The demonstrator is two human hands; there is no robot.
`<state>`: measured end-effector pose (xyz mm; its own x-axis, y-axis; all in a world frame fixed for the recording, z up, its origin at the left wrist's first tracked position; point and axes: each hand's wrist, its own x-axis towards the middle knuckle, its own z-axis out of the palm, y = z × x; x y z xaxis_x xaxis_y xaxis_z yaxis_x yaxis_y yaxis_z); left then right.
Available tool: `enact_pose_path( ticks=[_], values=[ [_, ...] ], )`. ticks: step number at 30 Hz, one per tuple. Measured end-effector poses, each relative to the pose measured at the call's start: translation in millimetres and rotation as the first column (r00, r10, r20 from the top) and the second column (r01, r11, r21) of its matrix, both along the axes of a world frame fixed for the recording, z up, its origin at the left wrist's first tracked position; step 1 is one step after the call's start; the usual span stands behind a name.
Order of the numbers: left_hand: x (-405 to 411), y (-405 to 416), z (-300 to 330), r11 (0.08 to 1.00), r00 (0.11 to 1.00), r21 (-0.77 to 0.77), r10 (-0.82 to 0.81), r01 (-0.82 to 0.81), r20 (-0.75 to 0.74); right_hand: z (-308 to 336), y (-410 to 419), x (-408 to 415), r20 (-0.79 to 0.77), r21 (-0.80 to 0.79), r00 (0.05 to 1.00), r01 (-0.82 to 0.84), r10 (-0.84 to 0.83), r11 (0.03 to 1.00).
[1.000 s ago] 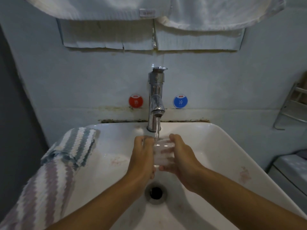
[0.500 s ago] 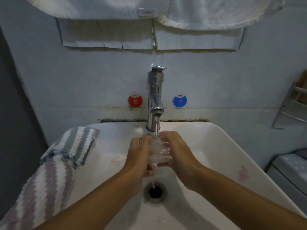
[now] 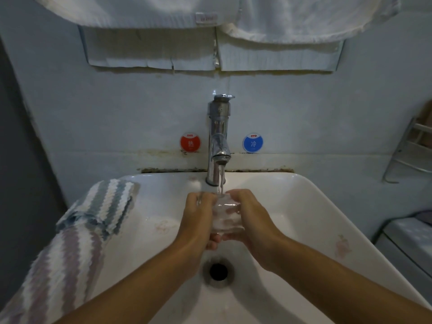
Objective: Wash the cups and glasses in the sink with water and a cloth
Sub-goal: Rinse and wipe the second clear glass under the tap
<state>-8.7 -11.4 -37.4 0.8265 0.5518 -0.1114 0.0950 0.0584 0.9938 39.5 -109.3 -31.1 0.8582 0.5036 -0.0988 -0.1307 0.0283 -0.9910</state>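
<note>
The glass (image 3: 225, 216) was held between both hands over the sink (image 3: 304, 206), directly under the tap (image 3: 219, 146) stream so water ran over it. The left hand (image 3: 198, 218) and right hand (image 3: 251, 218) had fingers curled round its sides. Its long axis appeared roughly upright; which end was the mouth could not be told. The striped cloth (image 3: 93, 213) lay over the left rim.

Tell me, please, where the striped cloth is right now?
The striped cloth is draped over the sink's left rim, left of both hands, neither touching it.

Striped towel (image 3: 70, 242) — grey, white, perhaps mauve.
</note>
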Motion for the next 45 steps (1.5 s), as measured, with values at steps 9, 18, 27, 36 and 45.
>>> enact_pose_path(
  ticks=[9, 18, 27, 36, 45],
  values=[
    [-3, -5, 0, 0.993, 0.994, 0.109, 0.040, -0.052, 0.106, 6, -6, -1, -0.002, -0.002, 0.999, -0.049, 0.049, 0.999],
    [-1, -2, 0, 1.000, 1.000, -0.013, 0.014, -0.014, 0.004, 0, 0, -3, 0.116, -0.016, 0.993, 0.028, -0.026, 0.999],
    [4, -3, -3, 0.999, 0.998, -0.016, 0.042, -0.041, 0.035, 1, -2, -1, 0.055, 0.014, 0.998, 0.027, -0.028, 1.000],
    [-3, -2, 0, 0.997, 0.997, -0.010, 0.080, -0.080, 0.023, -2, -2, -4, 0.027, -0.032, 0.997, -0.070, 0.071, 0.997],
    [3, -2, -8, 0.998, 0.999, 0.045, 0.042, -0.040, -0.033, -3, -3, -3, 0.022, -0.045, 0.999, 0.041, -0.040, 0.998]
  ],
)
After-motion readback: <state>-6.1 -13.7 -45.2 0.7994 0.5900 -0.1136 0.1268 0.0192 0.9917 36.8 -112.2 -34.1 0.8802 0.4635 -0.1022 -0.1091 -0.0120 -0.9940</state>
